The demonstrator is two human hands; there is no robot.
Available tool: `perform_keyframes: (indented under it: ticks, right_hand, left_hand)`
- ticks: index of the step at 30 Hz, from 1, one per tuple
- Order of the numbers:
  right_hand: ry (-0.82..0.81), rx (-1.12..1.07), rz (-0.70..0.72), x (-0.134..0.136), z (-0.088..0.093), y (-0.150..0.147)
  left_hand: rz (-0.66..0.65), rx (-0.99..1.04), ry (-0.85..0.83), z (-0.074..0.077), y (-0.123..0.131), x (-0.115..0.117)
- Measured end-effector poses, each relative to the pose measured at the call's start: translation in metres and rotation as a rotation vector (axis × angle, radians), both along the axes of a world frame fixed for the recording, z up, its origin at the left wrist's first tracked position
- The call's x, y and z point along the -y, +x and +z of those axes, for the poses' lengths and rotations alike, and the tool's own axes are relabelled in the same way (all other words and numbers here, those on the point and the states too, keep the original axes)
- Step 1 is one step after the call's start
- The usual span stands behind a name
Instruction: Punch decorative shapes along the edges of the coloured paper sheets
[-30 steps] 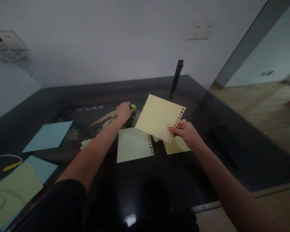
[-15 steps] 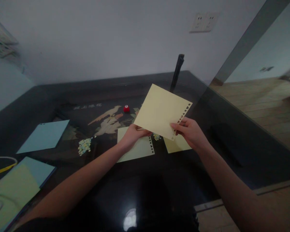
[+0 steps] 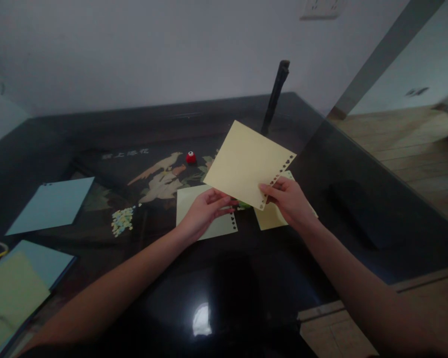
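right hand [image 3: 289,201]: fingers pinch yellow sheet [image 3: 250,159] by holes [image 3: 287,161], likely steadying it | left hand [image 3: 201,214]: i can't tell grip

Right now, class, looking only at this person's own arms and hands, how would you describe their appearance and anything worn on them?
The left hand and right hand are ungloved, with no ring visible. Both forearms are bare, with no watch, bracelet or marking to be seen. A strip of dark cloth, probably a sleeve, shows below the left forearm.
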State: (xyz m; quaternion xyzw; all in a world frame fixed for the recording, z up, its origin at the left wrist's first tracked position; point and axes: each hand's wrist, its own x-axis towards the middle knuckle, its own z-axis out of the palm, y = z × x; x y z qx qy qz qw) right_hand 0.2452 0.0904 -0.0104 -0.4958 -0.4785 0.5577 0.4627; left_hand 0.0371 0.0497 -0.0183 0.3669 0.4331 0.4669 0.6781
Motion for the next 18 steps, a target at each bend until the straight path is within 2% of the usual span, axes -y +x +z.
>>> perform_keyframes:
  ticks: [5, 8, 13, 15, 18]
  right_hand:
    - [0.034, -0.073, -0.095, -0.009, 0.001, 0.011]
    - [0.079, -0.074, -0.131, -0.013, 0.005, 0.019]
    - [0.059, -0.130, -0.119, -0.011, 0.007, 0.017]
    - [0.055, -0.140, -0.112, -0.010, 0.007, 0.015]
    - [0.060, -0.155, -0.106, -0.010, 0.007, 0.014]
  left_hand:
    - [-0.065, -0.349, 0.209, -0.002, -0.003, -0.003]
    - [-0.128, -0.563, 0.398, -0.002, 0.002, -0.004]
    - [-0.163, -0.949, 0.733, 0.004, 0.012, -0.015]
    - [-0.174, -1.082, 0.797, 0.005, 0.018, -0.023]
    - [-0.206, -1.270, 0.785, 0.004, 0.028, -0.033]
